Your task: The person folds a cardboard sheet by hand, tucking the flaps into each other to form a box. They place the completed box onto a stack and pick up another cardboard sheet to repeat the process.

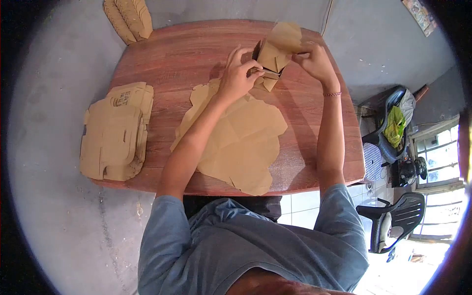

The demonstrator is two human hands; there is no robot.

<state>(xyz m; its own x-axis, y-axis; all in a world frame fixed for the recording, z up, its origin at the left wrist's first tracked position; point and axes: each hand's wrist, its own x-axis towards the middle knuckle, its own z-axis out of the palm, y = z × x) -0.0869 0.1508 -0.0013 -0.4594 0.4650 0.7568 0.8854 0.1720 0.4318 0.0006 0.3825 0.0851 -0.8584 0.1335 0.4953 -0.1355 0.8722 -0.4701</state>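
A small brown cardboard box (271, 58), partly folded, stands near the far right edge of the table with a rounded flap raised at its back. My left hand (239, 76) is at its left side, thumb and index finger pinched on the near edge. On the other side, my right hand (314, 62) has its fingers curled at the base of the raised flap, fingertips partly hidden. A flat, creased cardboard blank (246, 140) with scalloped edges lies under my left forearm.
A pile of flat cardboard pieces (110, 140) rests at the table's left edge, some with printing. More cardboard pieces (129, 19) lean at the far left corner by the wall. Beyond the wooden table (305, 147), dark chairs (393, 221) stand on the right.
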